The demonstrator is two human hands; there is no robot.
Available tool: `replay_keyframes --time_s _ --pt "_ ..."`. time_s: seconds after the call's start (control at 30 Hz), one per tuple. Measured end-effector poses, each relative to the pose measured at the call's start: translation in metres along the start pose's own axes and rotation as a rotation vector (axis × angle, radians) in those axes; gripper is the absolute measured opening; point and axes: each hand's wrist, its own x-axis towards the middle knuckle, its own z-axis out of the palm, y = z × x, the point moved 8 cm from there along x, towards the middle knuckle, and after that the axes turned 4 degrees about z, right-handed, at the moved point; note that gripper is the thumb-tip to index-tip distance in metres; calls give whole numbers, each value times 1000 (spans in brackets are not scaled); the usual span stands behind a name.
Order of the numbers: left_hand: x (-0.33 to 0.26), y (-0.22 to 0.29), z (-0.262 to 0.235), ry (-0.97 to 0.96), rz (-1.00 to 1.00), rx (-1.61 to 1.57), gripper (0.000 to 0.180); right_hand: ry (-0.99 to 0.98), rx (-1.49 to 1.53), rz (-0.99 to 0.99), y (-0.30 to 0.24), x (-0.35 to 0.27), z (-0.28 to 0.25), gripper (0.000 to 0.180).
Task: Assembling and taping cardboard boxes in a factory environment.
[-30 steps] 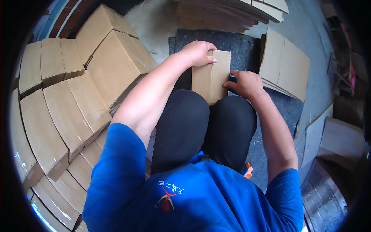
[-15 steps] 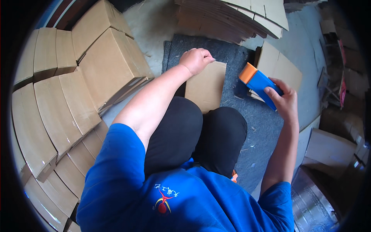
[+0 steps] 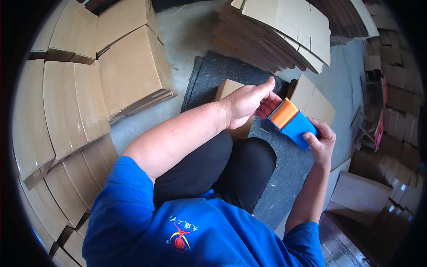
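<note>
Holding the blue tape dispenser (image 3: 294, 123) with its orange front end, I have it up in the air just to the right of my knees, over the dark grey mat (image 3: 209, 75). Its long axis runs on a slant, orange end up and to the left, blue body down and to the right into my right hand (image 3: 321, 142), which is wrapped around that lower end. My left hand (image 3: 247, 102) is at the orange end, fingers half curled and loosely together, fingertips touching or just beside the edge; I cannot tell if they pinch any tape. Under that hand, a small folded cardboard box (image 3: 230, 91) lies on the mat in front of my knees. Flat carton stacks (image 3: 284, 31) lie beyond; made-up boxes (image 3: 129, 66) crowd my left.
</note>
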Motion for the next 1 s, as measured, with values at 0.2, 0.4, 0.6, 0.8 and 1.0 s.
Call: replay_keyframes --time_s 0.2,0.4,0.6,0.8,1.0 --pt "0 -11 -40 97 -45 -58 33 -53 35 44 5 18 33 39" --pt "-6 -15 -89 309 42 122 18 -128 -20 133 6 43 79 37" --pt "-43 -27 -172 584 56 -1 16 -247 -172 227 22 62 57 37" --pt "-39 -46 -200 601 34 -62 19 -257 -221 302 62 71 28 33" --pt "-12 -69 -208 679 46 59 15 -226 -208 343 87 68 26 33"
